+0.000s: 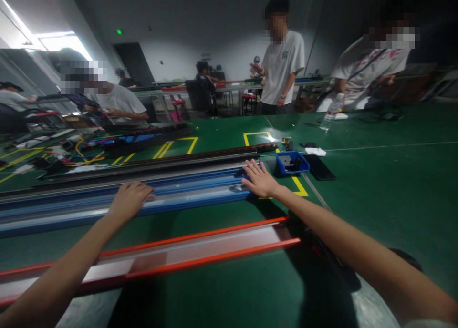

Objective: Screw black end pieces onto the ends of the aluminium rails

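Long blue channel profiles (186,200) with pale, shiny inner faces lie side by side across the table. My left hand (130,200) rests over the near blue profile, fingers stretched to the right and close together. Over the right end of the blue profiles, my right hand (259,179) is spread flat with its fingers apart; whether it presses on them I cannot tell. Nearer to me lies an orange-edged channel profile (214,246) with a whitish inside, partly hidden under my left forearm. Black profiles (200,159) run behind the blue ones.
A blue bin (291,163) with dark parts stands right of my right hand, beside a black phone (321,168). Farther back are a plastic bottle (331,112) and tangled cables (84,149). Yellow tape (300,187) marks the green table (386,189). Several people are across the table.
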`<state>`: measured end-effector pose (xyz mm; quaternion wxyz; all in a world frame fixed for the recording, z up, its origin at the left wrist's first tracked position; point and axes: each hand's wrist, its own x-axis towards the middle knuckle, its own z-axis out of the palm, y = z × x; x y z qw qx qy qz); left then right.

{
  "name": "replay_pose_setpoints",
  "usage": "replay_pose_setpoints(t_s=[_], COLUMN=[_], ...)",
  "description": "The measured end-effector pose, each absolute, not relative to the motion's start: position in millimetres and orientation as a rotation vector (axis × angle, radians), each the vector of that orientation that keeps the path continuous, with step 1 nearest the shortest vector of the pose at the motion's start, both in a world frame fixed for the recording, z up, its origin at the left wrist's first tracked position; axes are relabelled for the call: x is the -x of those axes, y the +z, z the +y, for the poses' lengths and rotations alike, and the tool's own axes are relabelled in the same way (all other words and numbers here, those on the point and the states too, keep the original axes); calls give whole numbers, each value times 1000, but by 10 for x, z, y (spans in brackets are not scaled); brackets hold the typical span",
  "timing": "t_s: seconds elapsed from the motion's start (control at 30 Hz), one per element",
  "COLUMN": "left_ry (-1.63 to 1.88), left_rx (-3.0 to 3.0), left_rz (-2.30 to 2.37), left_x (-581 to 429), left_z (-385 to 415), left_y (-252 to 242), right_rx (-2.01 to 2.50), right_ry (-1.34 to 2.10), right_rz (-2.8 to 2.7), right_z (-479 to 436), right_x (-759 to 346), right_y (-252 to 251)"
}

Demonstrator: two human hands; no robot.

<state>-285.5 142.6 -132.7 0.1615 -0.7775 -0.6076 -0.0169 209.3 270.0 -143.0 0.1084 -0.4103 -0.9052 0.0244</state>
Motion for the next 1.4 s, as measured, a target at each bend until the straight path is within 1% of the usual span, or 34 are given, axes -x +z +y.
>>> replay_pose_setpoints(t_s=[0.13,0.23,0.57,0.83,0.93,1.0,1.1,1.17,1.3,1.4], left_ry=[110,155,181,391,291,84,-191,-307,-322,-250], left_rx=[2194,2197,2205,2092,2060,2116,2266,2360,2469,2404], left_rz=[-1639,-1612,-1708,-1761,-1764,-1738,-1701,-1686,-1579,-1545], left_x=[2875,2882,2830,2564,2189,1820,1181,788,295,245], left_z=[1452,1465,1446,1413,1263,1083,709,442,122,149], left_y=[-1311,-1302,-1243,-1093,-1039,-1014,-1032,-1102,-1335,-1475], right_rx=[1214,1215,1213,1225,1211,1202,1177,1145,1104,1144], right_ry=[82,97,173,227,256,297,384,433,482,492], right_rz=[-2656,-2651,-2616,-2600,-2581,-2556,-2508,-2473,-2431,-2433], right_z=[2725,2728,2722,2702,2697,2700,2710,2694,2476,2086], right_x=[-2098,-2114,-2124,-2070,-2047,-2047,-2132,-2278,-2794,-3310], right_y=[-1421,-1420,-1434,-1427,-1365,-1261,-990,-762,-391,-329])
